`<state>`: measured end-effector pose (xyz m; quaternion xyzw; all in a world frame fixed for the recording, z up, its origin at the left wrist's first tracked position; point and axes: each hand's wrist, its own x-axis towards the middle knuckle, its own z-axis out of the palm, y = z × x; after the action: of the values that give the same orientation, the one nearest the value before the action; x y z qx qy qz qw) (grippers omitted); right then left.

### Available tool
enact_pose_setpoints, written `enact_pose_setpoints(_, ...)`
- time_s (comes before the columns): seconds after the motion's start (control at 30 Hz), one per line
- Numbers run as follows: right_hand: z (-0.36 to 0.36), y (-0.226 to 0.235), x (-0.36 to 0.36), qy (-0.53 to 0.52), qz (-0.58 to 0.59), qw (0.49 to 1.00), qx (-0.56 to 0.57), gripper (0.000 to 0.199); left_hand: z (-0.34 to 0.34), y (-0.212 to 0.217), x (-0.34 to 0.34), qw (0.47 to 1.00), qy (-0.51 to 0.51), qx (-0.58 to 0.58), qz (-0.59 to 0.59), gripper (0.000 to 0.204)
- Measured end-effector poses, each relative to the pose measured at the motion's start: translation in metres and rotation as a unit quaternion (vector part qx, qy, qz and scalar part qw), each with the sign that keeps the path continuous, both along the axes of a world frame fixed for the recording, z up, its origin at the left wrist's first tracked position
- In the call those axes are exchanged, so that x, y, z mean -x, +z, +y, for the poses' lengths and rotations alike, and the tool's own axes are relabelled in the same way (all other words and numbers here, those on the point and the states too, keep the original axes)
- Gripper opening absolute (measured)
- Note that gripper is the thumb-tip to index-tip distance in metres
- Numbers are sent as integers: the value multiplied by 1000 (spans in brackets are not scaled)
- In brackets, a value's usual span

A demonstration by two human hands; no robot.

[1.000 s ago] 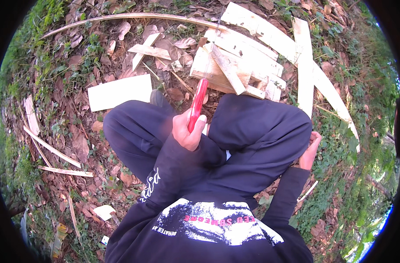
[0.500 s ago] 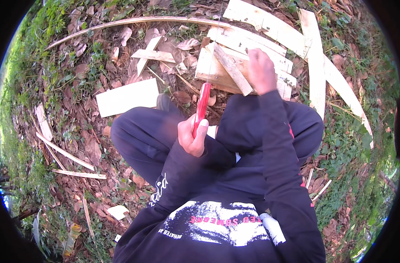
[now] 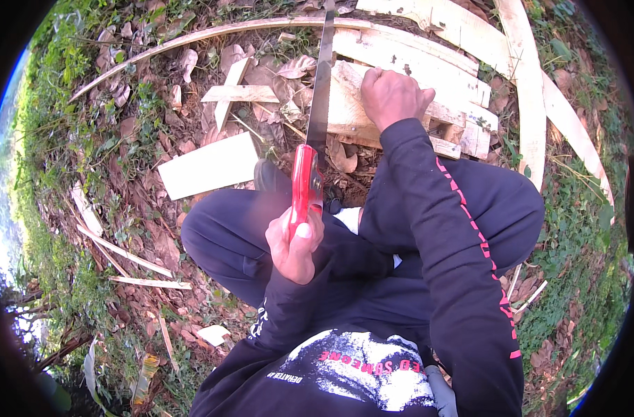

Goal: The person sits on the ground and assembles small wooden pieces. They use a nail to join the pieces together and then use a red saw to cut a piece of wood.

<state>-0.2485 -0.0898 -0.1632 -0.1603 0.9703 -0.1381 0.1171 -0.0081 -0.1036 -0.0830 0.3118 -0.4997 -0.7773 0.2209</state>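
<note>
- left hand [image 3: 294,243]: fingers wrapped firmly around the handle of the red-handled saw [image 3: 303,177].
- right hand [image 3: 394,97]: curled, on top of the board stack [image 3: 346,104]; whether it pinches anything, i cannot tell.
- saw blade [image 3: 320,90]: along the stack's left side, pointing away; contact with wood is unclear.
- left of the stack: two crossed short pieces [image 3: 251,93] and a pale rectangular board [image 3: 211,165], already separate.
- right of the stack: long boards [image 3: 532,104], seemingly uncut; how much sawing remains cannot be told.
</note>
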Motion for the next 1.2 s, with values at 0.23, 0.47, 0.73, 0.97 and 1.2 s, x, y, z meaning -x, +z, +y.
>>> enact_pose_setpoints(0.23, -1, 3, 2, 4, -17, 1000, 2, 47, -3, -1, 1, 999, -29, 25, -27, 35)
enact_pose_setpoints(0.47, -2, 3, 2, 4, -14, 1000, -12, 45, -5, -1, 0, 994, -51, 82, -49, 36)
enact_pose_setpoints(0.73, 0, -2, 1, 15, 14, 1000, -8, 48, 1, 6, -3, 990, -62, 114, -59, 37)
enact_pose_setpoints(0.97, 0, -6, 2, 21, 7, 1000, -20, 49, -8, -6, 32, 989, -65, 116, -58, 36)
enact_pose_setpoints(1.2, 0, 2, 3, 24, -16, 999, -26, 48, 5, 1, 0, 992, -51, 104, -50, 33)
